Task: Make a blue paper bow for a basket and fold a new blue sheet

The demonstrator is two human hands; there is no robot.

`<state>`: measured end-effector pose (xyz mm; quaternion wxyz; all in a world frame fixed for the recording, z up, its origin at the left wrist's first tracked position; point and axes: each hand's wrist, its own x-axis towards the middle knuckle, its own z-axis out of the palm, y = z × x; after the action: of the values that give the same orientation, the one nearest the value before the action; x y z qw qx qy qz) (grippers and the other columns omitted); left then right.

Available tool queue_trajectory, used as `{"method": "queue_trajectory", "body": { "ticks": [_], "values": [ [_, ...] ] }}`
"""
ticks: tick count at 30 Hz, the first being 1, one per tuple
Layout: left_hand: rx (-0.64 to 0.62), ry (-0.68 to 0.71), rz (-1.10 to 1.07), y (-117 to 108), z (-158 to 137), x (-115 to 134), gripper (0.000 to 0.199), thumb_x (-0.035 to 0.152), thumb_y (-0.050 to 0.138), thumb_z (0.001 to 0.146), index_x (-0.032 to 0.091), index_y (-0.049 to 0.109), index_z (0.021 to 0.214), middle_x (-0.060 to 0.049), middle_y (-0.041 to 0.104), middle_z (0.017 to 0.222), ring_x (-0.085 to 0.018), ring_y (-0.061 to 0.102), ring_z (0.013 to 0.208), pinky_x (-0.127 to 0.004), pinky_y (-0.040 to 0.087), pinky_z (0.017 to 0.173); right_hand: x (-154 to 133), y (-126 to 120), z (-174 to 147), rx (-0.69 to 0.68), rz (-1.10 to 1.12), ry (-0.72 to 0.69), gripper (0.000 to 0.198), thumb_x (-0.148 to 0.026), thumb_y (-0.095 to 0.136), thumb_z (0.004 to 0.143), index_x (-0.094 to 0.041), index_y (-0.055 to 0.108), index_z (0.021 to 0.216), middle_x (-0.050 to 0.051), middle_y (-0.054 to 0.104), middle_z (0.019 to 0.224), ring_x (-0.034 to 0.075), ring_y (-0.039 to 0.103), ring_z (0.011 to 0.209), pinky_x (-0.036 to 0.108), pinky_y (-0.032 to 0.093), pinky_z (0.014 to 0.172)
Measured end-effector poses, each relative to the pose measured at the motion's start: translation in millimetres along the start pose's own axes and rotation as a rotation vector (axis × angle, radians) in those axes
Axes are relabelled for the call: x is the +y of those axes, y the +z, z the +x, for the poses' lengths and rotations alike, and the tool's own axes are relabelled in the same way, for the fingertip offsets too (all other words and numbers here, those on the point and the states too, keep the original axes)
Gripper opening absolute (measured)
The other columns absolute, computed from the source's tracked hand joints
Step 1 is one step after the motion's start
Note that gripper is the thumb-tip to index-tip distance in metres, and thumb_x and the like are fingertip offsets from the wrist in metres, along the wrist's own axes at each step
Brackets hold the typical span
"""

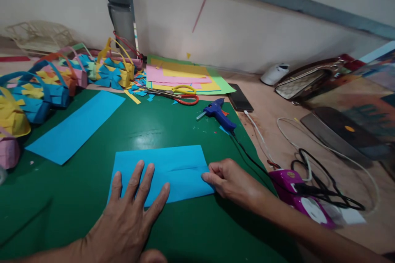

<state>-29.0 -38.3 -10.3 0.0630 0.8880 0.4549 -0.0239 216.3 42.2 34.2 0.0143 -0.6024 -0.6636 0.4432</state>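
A blue paper sheet point(182, 176) lies in front of me on the green mat point(173, 234), with a faint crease line across its right half. My left hand point(126, 213) rests flat on the sheet's left side, fingers spread. At the right edge, my right hand point(230, 178) pinches the paper between thumb and curled fingers. A second blue paper strip point(77, 127) lies slanted on the mat to the upper left. Beyond the sheet are a blue glue gun point(219, 115) and scissors point(187, 99) with red and yellow handles.
Several small paper baskets point(114, 74) stand at the left. Coloured paper sheets point(182, 76) are stacked at the back beside paper scraps. A phone point(240, 98), a purple power strip point(300, 197), tangled cables point(327, 185) and a dark case point(342, 135) lie on the right. A grey bottle point(121, 20) stands behind.
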Motion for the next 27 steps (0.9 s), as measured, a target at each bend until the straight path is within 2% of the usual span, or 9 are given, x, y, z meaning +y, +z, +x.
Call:
{"method": "queue_trajectory", "body": {
  "ticks": [6, 10, 14, 20, 27],
  "values": [
    [0.001, -0.004, 0.008, 0, 1, 0, 0.095, 0.080, 0.049, 0.067, 0.022, 0.034, 0.141, -0.027, 0.020, 0.147, -0.052, 0.005, 0.133, -0.077, 0.018, 0.091, 0, 0, 0, -0.002, -0.036, -0.002, 0.034, -0.033, 0.045, 0.081, -0.022, 0.032, 0.052, -0.007, 0.036, 0.043, 0.007, 0.030, 0.041, 0.024, 0.015, 0.043],
    [0.025, 0.015, 0.017, 0, 0, -3, 0.091, 0.080, 0.041, 0.071, 0.023, 0.034, 0.141, -0.026, 0.023, 0.147, -0.052, 0.009, 0.133, -0.076, 0.022, 0.089, -3, 0, -2, 0.050, -0.093, -0.017, 0.033, -0.031, 0.046, 0.079, -0.021, 0.031, 0.051, -0.007, 0.031, 0.045, 0.007, 0.028, 0.043, 0.024, 0.015, 0.045],
    [0.087, 0.021, 0.060, 1, -1, -2, 0.083, 0.079, 0.033, 0.076, 0.025, 0.040, 0.139, -0.023, 0.029, 0.146, -0.049, 0.012, 0.135, -0.073, 0.023, 0.092, -10, -1, -7, 0.110, -0.186, -0.004, 0.028, -0.029, 0.051, 0.076, -0.019, 0.039, 0.052, -0.006, 0.036, 0.050, 0.008, 0.034, 0.048, 0.023, 0.019, 0.047],
    [0.218, 0.027, 0.096, 9, -3, 0, 0.089, 0.081, 0.034, 0.073, 0.019, 0.046, 0.136, -0.024, 0.035, 0.143, -0.050, 0.014, 0.134, -0.071, 0.022, 0.094, -8, 1, -12, 0.139, -0.238, -0.024, 0.025, -0.026, 0.051, 0.078, -0.018, 0.045, 0.055, -0.004, 0.042, 0.052, 0.009, 0.038, 0.051, 0.023, 0.021, 0.048],
    [0.229, 0.031, 0.106, 13, -2, -2, 0.090, 0.084, 0.035, 0.069, 0.023, 0.048, 0.134, -0.022, 0.036, 0.143, -0.049, 0.016, 0.134, -0.070, 0.023, 0.094, -6, -1, -12, 0.140, -0.251, -0.074, 0.026, -0.025, 0.048, 0.080, -0.018, 0.044, 0.055, -0.004, 0.040, 0.053, 0.009, 0.038, 0.052, 0.022, 0.020, 0.048]
  ]
}}
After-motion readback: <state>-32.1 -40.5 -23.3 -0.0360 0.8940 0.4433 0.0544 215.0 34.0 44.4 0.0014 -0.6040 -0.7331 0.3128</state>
